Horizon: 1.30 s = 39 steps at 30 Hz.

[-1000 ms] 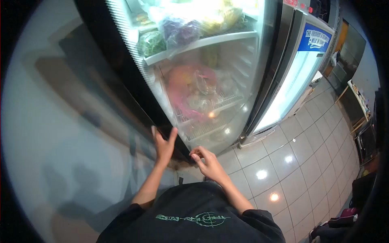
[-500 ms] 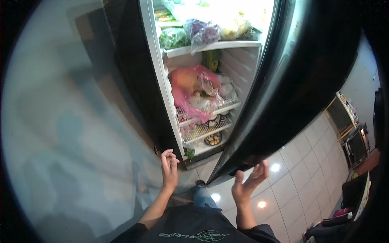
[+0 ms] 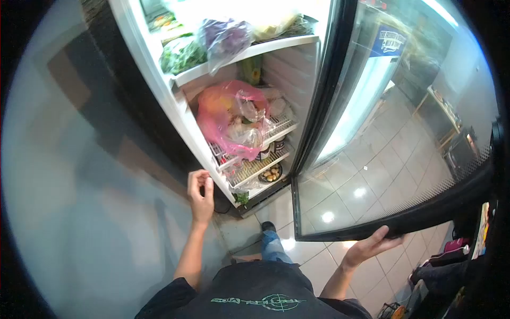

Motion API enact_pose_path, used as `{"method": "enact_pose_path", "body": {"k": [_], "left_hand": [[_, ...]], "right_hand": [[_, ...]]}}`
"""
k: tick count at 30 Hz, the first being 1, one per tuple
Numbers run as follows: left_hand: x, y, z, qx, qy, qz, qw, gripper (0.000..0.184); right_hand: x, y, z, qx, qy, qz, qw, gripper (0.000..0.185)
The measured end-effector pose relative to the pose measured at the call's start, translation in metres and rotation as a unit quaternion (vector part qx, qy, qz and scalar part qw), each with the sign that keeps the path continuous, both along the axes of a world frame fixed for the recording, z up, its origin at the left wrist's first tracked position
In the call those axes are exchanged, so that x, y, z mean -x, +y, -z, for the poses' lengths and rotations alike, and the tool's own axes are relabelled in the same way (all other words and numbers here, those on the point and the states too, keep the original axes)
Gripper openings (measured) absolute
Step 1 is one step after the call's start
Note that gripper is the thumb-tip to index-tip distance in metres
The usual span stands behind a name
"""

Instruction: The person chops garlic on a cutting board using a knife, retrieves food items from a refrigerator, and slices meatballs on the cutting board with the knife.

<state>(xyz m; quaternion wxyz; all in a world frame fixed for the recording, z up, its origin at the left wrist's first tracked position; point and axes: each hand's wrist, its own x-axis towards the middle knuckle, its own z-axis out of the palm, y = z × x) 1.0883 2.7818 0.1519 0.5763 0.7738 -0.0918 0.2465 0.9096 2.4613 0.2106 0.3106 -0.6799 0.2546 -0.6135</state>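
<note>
A fridge [image 3: 178, 101] stands with its glass door [image 3: 340, 183] swung wide to the right. My right hand [image 3: 374, 245] touches the door's black outer edge, fingers spread. Beside the fridge's left front edge, my left hand [image 3: 201, 194] is raised with fingers curled and apart, holding nothing. A pink plastic bag [image 3: 226, 114] with clear bags lies on a wire shelf. Above it are bagged purple produce [image 3: 226, 37] and leafy greens [image 3: 183, 55]. A bowl of small round items [image 3: 271, 173] sits low inside, near a green leafy bunch [image 3: 241, 198].
A wall [image 3: 106, 223] runs along the left. Through the door glass shows a second lit cooler [image 3: 353, 101]. Tiled floor [image 3: 319, 261] lies below, with my foot [image 3: 268, 226] near the fridge base. A pink object [image 3: 455, 244] and dark items are at the lower right.
The fridge door has swung from shut to wide open towards the right. My right hand has moved right with it. My left hand is by the fridge's left edge, now curled.
</note>
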Motion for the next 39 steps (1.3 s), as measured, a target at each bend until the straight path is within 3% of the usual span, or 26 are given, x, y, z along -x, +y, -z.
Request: {"method": "enact_pose_path", "body": {"k": [3, 4, 5, 7, 8, 9, 11, 14, 17, 19, 21, 23, 27, 29, 30, 33, 35, 39], "left_hand": [[-0.040, 0.002, -0.039, -0.138, -0.116, -0.061, 0.982, 0.013], [-0.054, 0.000, -0.047, -0.165, -0.157, -0.078, 0.971, 0.014], [-0.069, -0.002, -0.053, -0.191, -0.198, -0.094, 0.957, 0.015], [-0.100, -0.006, -0.060, -0.295, -0.288, -0.144, 0.900, 0.017], [-0.115, -0.009, -0.057, -0.318, -0.304, -0.162, 0.883, 0.016], [-0.129, -0.012, -0.055, -0.340, -0.320, -0.180, 0.866, 0.016], [-0.144, -0.017, -0.050, -0.382, -0.320, -0.221, 0.839, 0.013], [-0.158, -0.021, -0.045, -0.453, -0.326, -0.307, 0.771, 0.008], [-0.163, -0.019, -0.036, -0.476, -0.316, -0.338, 0.748, 0.008], [-0.165, -0.017, -0.032, -0.490, -0.308, -0.349, 0.738, 0.007], [-0.166, -0.019, -0.032, -0.506, -0.315, -0.387, 0.703, 0.006], [-0.167, -0.019, -0.030, -0.513, -0.305, -0.392, 0.700, 0.006], [-0.167, -0.017, -0.025, -0.524, -0.304, -0.394, 0.691, 0.008], [-0.164, -0.021, -0.029, -0.532, -0.291, -0.391, 0.693, 0.005], [-0.164, -0.018, -0.027, -0.537, -0.288, -0.388, 0.691, 0.005], [-0.163, -0.019, -0.030, -0.544, -0.297, -0.381, 0.686, 0.005], [-0.160, -0.015, -0.027, -0.552, -0.288, -0.372, 0.689, 0.005], [-0.161, -0.016, -0.029, -0.559, -0.282, -0.352, 0.696, 0.005]], "right_hand": [[-0.008, -0.010, -0.012, 0.060, 0.020, 0.098, 0.993, 0.065], [-0.017, -0.006, -0.027, 0.090, 0.006, 0.131, 0.987, 0.051], [-0.021, -0.013, -0.024, 0.084, 0.008, 0.137, 0.987, 0.051], [-0.034, -0.030, -0.020, 0.352, -0.091, 0.223, 0.905, 0.042], [-0.048, -0.035, -0.017, 0.364, -0.127, 0.162, 0.908, 0.037], [-0.067, -0.041, -0.015, 0.362, -0.153, 0.067, 0.917, 0.040], [-0.110, -0.025, -0.020, 0.248, -0.012, 0.069, 0.966, 0.036], [-0.184, -0.021, -0.007, 0.189, 0.054, -0.100, 0.975, 0.025], [-0.292, -0.020, 0.007, 0.106, 0.142, -0.339, 0.924, 0.031], [-0.372, -0.021, 0.038, 0.107, 0.181, -0.412, 0.887, 0.039], [-0.456, -0.023, 0.090, 0.132, 0.200, -0.431, 0.870, 0.046], [-0.521, -0.014, 0.081, 0.101, 0.304, -0.495, 0.808, 0.044], [-0.588, 0.006, 0.106, 0.124, 0.250, -0.541, 0.793, 0.047], [-0.576, 0.013, 0.089, -0.086, 0.183, -0.624, 0.755, 0.044], [-0.584, 0.015, 0.099, -0.090, 0.185, -0.628, 0.751, 0.044], [-0.637, 0.012, 0.158, 0.177, 0.289, -0.461, 0.820, 0.044], [-0.650, 0.014, 0.178, 0.116, 0.306, -0.475, 0.817, 0.047], [-0.613, 0.004, 0.126, 0.169, 0.297, -0.428, 0.836, 0.050]]}}
